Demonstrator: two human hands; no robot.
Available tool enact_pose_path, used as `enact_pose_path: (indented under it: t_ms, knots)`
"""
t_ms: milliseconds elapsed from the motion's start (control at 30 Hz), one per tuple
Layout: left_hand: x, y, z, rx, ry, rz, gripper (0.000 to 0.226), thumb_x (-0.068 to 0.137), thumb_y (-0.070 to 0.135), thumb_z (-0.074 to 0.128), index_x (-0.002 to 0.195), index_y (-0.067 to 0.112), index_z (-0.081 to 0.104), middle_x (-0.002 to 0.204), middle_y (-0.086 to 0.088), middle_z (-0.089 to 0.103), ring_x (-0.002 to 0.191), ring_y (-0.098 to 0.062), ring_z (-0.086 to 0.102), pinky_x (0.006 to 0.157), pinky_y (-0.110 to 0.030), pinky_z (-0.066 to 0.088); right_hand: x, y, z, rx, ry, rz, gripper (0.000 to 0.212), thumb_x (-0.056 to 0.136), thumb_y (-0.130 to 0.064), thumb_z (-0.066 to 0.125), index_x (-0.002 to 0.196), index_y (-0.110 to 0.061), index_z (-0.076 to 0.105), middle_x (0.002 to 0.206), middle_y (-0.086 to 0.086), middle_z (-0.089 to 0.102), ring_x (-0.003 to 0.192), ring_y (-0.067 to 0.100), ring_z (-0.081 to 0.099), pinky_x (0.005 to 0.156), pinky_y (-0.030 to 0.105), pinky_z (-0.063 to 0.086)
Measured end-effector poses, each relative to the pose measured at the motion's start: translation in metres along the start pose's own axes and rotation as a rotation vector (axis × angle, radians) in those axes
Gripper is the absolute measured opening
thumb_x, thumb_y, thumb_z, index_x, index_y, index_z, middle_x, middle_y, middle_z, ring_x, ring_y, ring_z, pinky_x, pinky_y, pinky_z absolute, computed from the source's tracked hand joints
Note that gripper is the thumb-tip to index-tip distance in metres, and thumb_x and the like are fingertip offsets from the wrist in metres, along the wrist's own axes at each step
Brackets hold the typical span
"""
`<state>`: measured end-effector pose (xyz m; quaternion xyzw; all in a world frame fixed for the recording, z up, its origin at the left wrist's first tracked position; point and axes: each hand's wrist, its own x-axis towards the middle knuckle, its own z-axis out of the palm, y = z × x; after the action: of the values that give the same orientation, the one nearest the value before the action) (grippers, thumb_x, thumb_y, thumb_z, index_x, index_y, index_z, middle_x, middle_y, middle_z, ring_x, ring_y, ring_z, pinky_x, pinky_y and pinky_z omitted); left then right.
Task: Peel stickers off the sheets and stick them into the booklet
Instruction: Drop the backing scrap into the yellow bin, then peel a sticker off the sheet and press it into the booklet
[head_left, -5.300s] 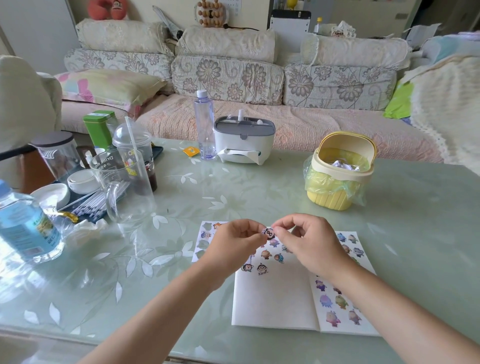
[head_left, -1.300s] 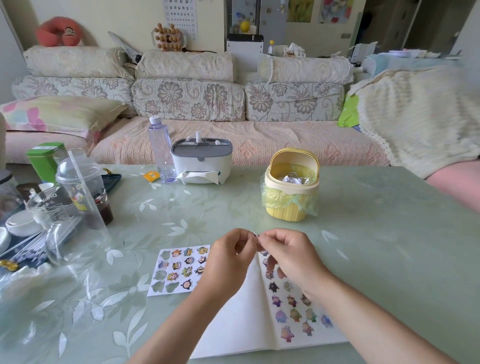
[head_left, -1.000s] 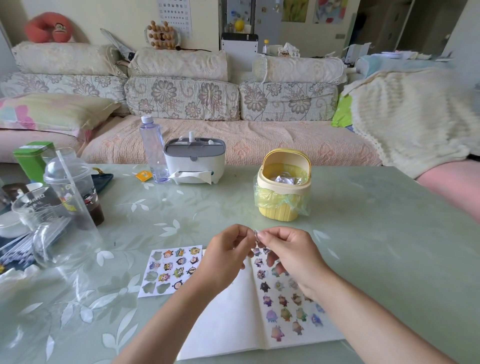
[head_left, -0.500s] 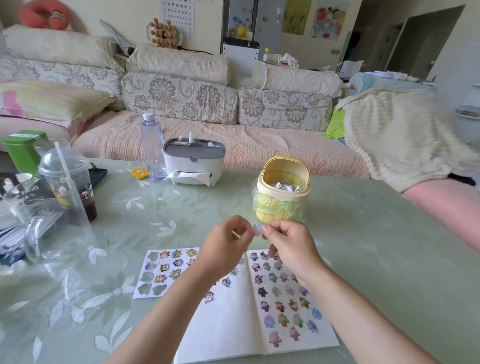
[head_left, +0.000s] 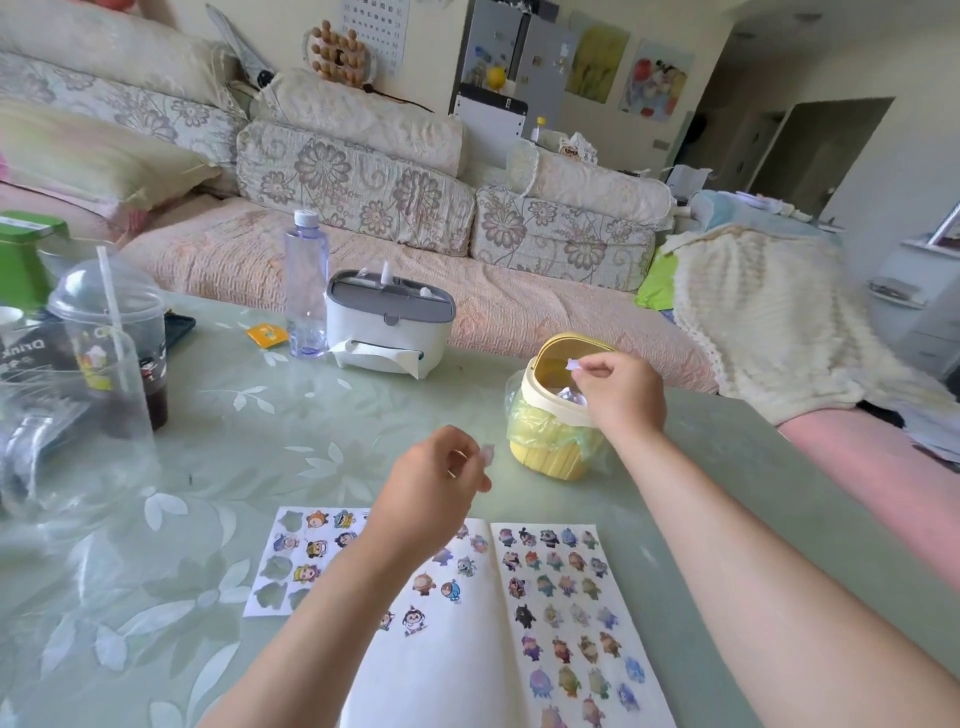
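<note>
The open booklet lies on the table in front of me, its right page full of cartoon stickers and its left page holding a few. A sticker sheet with several empty slots lies to its left. My left hand hovers above the booklet and pinches a small pale sticker at its fingertips. My right hand is over the open yellow bin, pinching a small white scrap of backing.
A white tissue box and a clear bottle stand behind the booklet. A lidded cup with a straw, clear containers and a green tin crowd the left side. A sofa runs along the table's far edge.
My hands were together pulling at one sticker; now they have separated. The right hand has moved up and right over the bin with a scrap. The left hand keeps the sticker.
</note>
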<state>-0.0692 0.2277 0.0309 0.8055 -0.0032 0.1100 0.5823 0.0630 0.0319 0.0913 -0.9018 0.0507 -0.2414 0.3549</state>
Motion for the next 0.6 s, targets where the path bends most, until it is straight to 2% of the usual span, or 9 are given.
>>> enact_pose_path:
  t_ms: [67, 167, 233, 300, 367, 400, 467, 533, 600]
  knots:
    - [0.0, 0.001, -0.002, -0.018, 0.01, 0.003, 0.02, 0.097, 0.037, 0.06, 0.083, 0.021, 0.059, 0.074, 0.016, 0.073, 0.067, -0.026, 0.066, 0.05, -0.026, 0.048, 0.006, -0.002, 0.003, -0.056, -0.059, -0.003, 0.019, 0.082, -0.029, 0.074, 0.101, -0.029, 0.077, 0.098, -0.011, 0.076, 0.097, 0.012, 0.069, 0.085, 0.029, 0.053]
    - [-0.001, 0.0, -0.005, 0.017, 0.034, 0.033, 0.022, 0.095, 0.04, 0.062, 0.08, 0.025, 0.06, 0.075, 0.02, 0.073, 0.067, -0.017, 0.066, 0.056, -0.027, 0.051, -0.004, -0.011, 0.002, -0.08, -0.071, -0.053, 0.015, 0.083, -0.028, 0.074, 0.098, -0.029, 0.077, 0.098, -0.012, 0.075, 0.096, 0.011, 0.068, 0.087, 0.029, 0.053]
    - [-0.001, -0.001, -0.007, 0.044, 0.071, 0.059, 0.021, 0.095, 0.04, 0.063, 0.079, 0.026, 0.06, 0.074, 0.023, 0.072, 0.067, -0.013, 0.066, 0.062, -0.033, 0.055, -0.026, -0.019, -0.002, -0.022, -0.105, -0.072, 0.008, 0.084, -0.032, 0.07, 0.088, -0.03, 0.077, 0.09, -0.017, 0.074, 0.088, 0.009, 0.068, 0.082, 0.028, 0.053]
    - [-0.003, -0.001, -0.009, 0.069, 0.128, 0.091, 0.02, 0.095, 0.038, 0.063, 0.079, 0.027, 0.06, 0.074, 0.024, 0.072, 0.066, -0.01, 0.066, 0.065, -0.036, 0.056, -0.054, -0.024, -0.005, 0.051, -0.192, -0.063, 0.011, 0.084, -0.035, 0.068, 0.079, -0.029, 0.076, 0.076, -0.021, 0.071, 0.074, 0.009, 0.068, 0.074, 0.027, 0.052]
    - [-0.007, -0.002, -0.011, 0.13, 0.182, 0.141, 0.016, 0.093, 0.035, 0.064, 0.079, 0.03, 0.06, 0.075, 0.025, 0.072, 0.067, -0.004, 0.065, 0.066, -0.034, 0.056, -0.084, -0.028, -0.009, 0.121, -0.294, -0.04, 0.019, 0.087, -0.035, 0.066, 0.073, -0.023, 0.074, 0.063, -0.013, 0.069, 0.059, 0.009, 0.064, 0.071, 0.028, 0.052]
    - [-0.01, -0.002, -0.012, 0.174, 0.201, 0.172, 0.013, 0.092, 0.034, 0.065, 0.08, 0.031, 0.061, 0.076, 0.025, 0.071, 0.067, -0.002, 0.065, 0.066, -0.033, 0.056, -0.099, -0.029, -0.011, 0.169, -0.354, -0.013, 0.024, 0.089, -0.035, 0.065, 0.073, -0.019, 0.074, 0.064, -0.006, 0.07, 0.054, 0.011, 0.062, 0.071, 0.03, 0.052]
    - [-0.019, -0.004, -0.013, 0.286, 0.233, 0.257, 0.007, 0.09, 0.033, 0.067, 0.084, 0.033, 0.064, 0.075, 0.024, 0.068, 0.067, -0.001, 0.063, 0.062, -0.029, 0.054, -0.124, -0.031, -0.018, 0.308, -0.476, 0.084, 0.031, 0.092, -0.039, 0.063, 0.077, -0.014, 0.075, 0.076, 0.002, 0.074, 0.052, 0.017, 0.063, 0.06, 0.028, 0.05]
    - [-0.029, -0.005, -0.014, 0.424, 0.271, 0.379, 0.006, 0.088, 0.031, 0.07, 0.085, 0.034, 0.066, 0.068, 0.025, 0.059, 0.059, 0.001, 0.057, 0.05, -0.02, 0.044, -0.141, -0.031, -0.022, 0.438, -0.561, 0.206, 0.037, 0.093, -0.046, 0.062, 0.082, -0.014, 0.075, 0.081, 0.002, 0.076, 0.054, 0.02, 0.064, 0.046, 0.025, 0.038]
    - [-0.037, -0.006, -0.015, 0.509, 0.297, 0.506, 0.006, 0.086, 0.03, 0.073, 0.083, 0.033, 0.068, 0.065, 0.022, 0.054, 0.053, 0.002, 0.052, 0.043, -0.016, 0.036, -0.152, -0.029, -0.021, 0.501, -0.612, 0.273, 0.039, 0.092, -0.049, 0.064, 0.085, -0.012, 0.075, 0.078, 0.0, 0.075, 0.054, 0.02, 0.063, 0.045, 0.026, 0.031]
